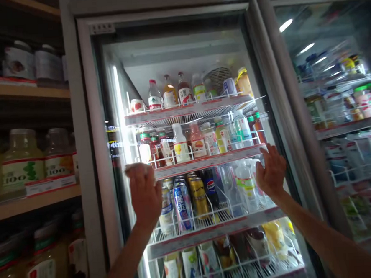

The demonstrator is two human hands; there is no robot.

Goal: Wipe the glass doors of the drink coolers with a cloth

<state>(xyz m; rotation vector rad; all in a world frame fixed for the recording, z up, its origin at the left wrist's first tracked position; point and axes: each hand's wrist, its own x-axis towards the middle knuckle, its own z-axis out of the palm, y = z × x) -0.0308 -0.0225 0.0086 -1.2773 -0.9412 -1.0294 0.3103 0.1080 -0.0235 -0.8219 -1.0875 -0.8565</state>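
Observation:
My left hand (pixel 145 195) is raised in front of the lower left of a fridge's glass door (pixel 180 51). Its fingers point up, and over the fingertips shows a thin greyish-brown piece (pixel 138 165) that looks like folded cloth; blur hides its details. My right hand (pixel 272 170) is held up near the right side of the same door, fingers apart, with no object visible in it. Whether either hand touches the glass I cannot tell. Between the hands, behind the glass, run a shelf edge (pixel 212 159) and drink cans (pixel 183 206).
Wire shelves in the fridge carry bottles (pixel 185 90) and cartons (pixel 190 264). Long vertical handles (pixel 273 66) stand between this door and a second stocked fridge (pixel 344 121). At left, wooden shelves (pixel 35 202) hold juice bottles (pixel 22 159) and jars (pixel 19 61).

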